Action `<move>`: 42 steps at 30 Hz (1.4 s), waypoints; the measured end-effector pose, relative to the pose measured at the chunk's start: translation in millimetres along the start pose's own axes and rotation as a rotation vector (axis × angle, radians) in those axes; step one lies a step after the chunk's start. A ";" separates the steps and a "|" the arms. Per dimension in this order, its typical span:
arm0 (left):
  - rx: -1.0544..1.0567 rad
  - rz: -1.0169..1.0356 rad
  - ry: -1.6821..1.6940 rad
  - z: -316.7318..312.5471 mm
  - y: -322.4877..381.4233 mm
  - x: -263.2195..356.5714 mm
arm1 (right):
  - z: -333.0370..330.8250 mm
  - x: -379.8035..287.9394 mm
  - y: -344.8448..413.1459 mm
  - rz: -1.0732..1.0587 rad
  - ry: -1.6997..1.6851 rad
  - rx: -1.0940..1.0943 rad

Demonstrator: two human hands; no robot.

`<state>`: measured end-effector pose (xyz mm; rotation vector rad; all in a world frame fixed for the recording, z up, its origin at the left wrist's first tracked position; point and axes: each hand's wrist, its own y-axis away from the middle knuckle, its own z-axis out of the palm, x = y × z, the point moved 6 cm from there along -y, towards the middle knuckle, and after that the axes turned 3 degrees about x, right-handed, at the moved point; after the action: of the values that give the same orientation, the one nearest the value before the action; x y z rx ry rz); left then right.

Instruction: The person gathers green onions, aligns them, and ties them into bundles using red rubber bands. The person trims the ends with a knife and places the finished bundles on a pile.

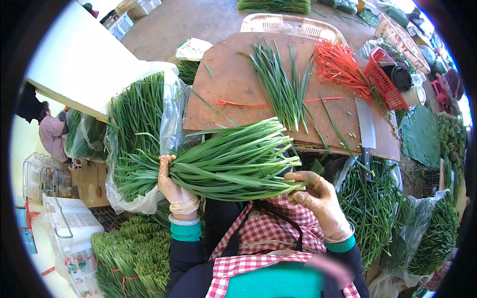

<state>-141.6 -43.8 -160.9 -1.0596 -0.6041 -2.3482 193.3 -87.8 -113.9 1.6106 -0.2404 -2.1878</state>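
My left hand, in a soiled thin glove, is closed around the leafy end of a large bunch of green garlic chives. At the bunch's pale cut ends, my gloved right hand pinches a few stems between thumb and fingers. Beyond the bunch, a smaller pile of chives lies on a brown wooden board, across a red plastic tie. More red ties are heaped at the back right. A cleaver rests at the board's right side, its black handle over the edge.
A plastic-lined container of chives stands left, above tied bundles with red bands. Loose greens fill a bag at right. A red basket holds a black-lidded container. A white crate stands lower left; a person is farther left.
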 end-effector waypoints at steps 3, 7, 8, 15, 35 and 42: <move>0.017 -0.122 0.046 -11.6 -6.0 -10.3 | -2.8 -13.1 5.2 -0.185 0.240 0.003; 0.023 -0.124 0.032 -15.1 -8.7 -11.0 | -0.7 -17.0 1.6 -0.286 0.383 0.057; 0.016 -0.126 0.042 -13.5 -8.2 -10.3 | 2.7 -16.2 -2.4 -0.283 0.434 0.051; 0.022 -0.091 0.011 -4.9 -5.4 -1.2 | 25.3 -19.7 -22.9 -0.462 0.722 0.159; -0.061 -0.209 0.083 -21.3 -13.0 -16.8 | 0.8 17.8 0.4 0.115 0.069 -0.082; 0.003 -0.147 -0.084 -42.0 -21.5 -12.8 | -64.6 -17.4 48.0 0.138 0.425 0.266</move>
<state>-170.4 -47.8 -200.1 -1.1531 -0.7400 -2.4364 269.3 -117.0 -101.3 2.0879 -0.5123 -1.7158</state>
